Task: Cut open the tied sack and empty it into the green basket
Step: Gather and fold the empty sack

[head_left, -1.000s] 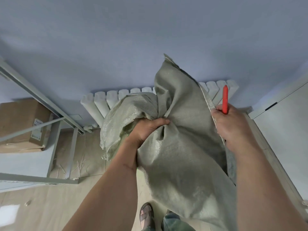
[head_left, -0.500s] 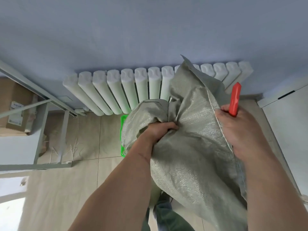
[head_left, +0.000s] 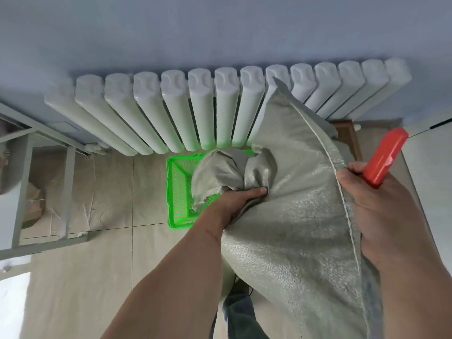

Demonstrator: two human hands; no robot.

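Sack (head_left: 293,216) hanging over green basket (head_left: 178,192), bunched mouth pointing down toward basket's right half. Left hand (head_left: 242,199) gripping gathered neck, fingers clamped on fabric. Right hand (head_left: 381,206) pinching stitched seam edge, fingers also wrapping red cutter (head_left: 384,157); blade state not visible.

Risks, as judged:
- Mouth sitting off-centre; contents possibly spilling right onto floor (head_left: 85,277).
- Cutter sharing grip with seam; either possibly slipping.
- Light basket possibly tipping or sliding toward radiator (head_left: 195,111) just beyond it.

A grey-green woven weave is shown by the sack (head_left: 293,216). The basket (head_left: 178,192) is coloured bright green with a lattice pattern, and the cutter (head_left: 384,157) red.
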